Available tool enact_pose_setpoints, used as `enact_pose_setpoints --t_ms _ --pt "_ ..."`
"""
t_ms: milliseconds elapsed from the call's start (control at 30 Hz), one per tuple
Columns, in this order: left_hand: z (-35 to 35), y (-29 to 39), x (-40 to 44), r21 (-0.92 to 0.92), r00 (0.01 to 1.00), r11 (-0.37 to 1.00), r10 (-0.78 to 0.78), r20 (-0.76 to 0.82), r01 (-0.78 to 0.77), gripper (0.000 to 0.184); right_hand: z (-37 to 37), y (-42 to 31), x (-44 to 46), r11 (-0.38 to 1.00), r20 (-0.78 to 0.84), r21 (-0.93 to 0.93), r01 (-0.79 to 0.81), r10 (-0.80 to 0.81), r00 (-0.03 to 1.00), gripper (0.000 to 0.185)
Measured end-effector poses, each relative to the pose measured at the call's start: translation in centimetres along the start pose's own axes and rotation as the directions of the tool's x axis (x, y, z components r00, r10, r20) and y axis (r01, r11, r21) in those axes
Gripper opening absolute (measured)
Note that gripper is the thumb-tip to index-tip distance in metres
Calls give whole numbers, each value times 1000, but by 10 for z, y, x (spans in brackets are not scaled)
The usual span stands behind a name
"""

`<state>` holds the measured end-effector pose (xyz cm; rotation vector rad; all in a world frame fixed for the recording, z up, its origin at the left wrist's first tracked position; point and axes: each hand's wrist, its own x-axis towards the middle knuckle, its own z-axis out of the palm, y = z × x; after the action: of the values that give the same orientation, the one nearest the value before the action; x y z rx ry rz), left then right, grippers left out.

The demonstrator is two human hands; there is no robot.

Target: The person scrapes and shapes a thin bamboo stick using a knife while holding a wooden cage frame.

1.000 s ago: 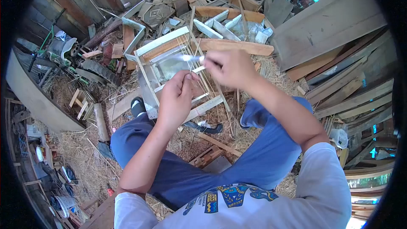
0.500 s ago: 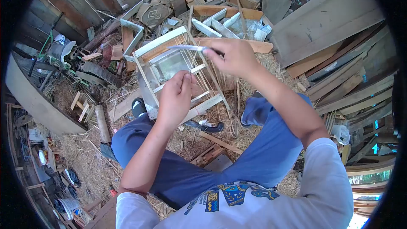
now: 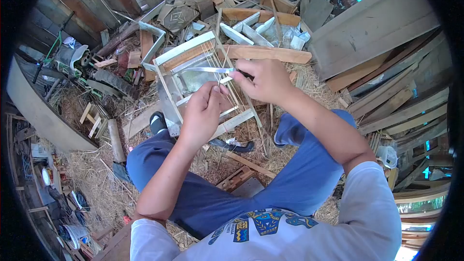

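Note:
My right hand (image 3: 267, 81) is closed around the handle of a knife (image 3: 210, 69), whose blade points left. The blade lies just above my left hand (image 3: 203, 111). That left hand is pinched, thumb against fingers, on a thin stick (image 3: 219, 81), only a short end of which shows. Beneath both hands stands a pale wooden frame (image 3: 186, 48) with crossbars and a glassy or shiny panel. Several long thin sticks (image 3: 236, 97) lean along its right side.
Straw (image 3: 92, 169) covers the ground around my feet. White-painted boards (image 3: 256, 34) and scrap wood are heaped behind the frame. A large plank (image 3: 372, 24) leans at the right, above stacked boards (image 3: 411, 101). A wheeled machine (image 3: 113, 82) stands at the left.
My right hand and the knife have come down slightly, bringing the blade closer to my left hand. The left hand has barely moved and keeps its pinch.

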<state>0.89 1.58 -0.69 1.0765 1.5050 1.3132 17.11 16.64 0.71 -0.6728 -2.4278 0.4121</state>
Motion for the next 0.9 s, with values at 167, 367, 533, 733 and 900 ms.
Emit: enact_pose_setpoints --t_ms 167,367,533,733,900 --pt "0 -2 -2 -32 998 998 -55 15 56 25 4 -2 0 997 103 -81 0 8 995 29" --pt "-2 -4 2 -32 999 998 -48 11 49 27 9 15 8 999 -80 -30 12 -15 997 34" --pt "-3 -4 -1 -43 993 992 -115 4 115 26 7 29 11 988 46 -64 -140 143 989 34" --pt "-4 10 -1 -76 988 986 -148 36 150 26 8 13 3 997 -138 53 -50 57 989 27" --pt "-4 5 -1 -96 990 985 -138 41 141 25 8 6 1 999 30 33 -23 22 999 28"
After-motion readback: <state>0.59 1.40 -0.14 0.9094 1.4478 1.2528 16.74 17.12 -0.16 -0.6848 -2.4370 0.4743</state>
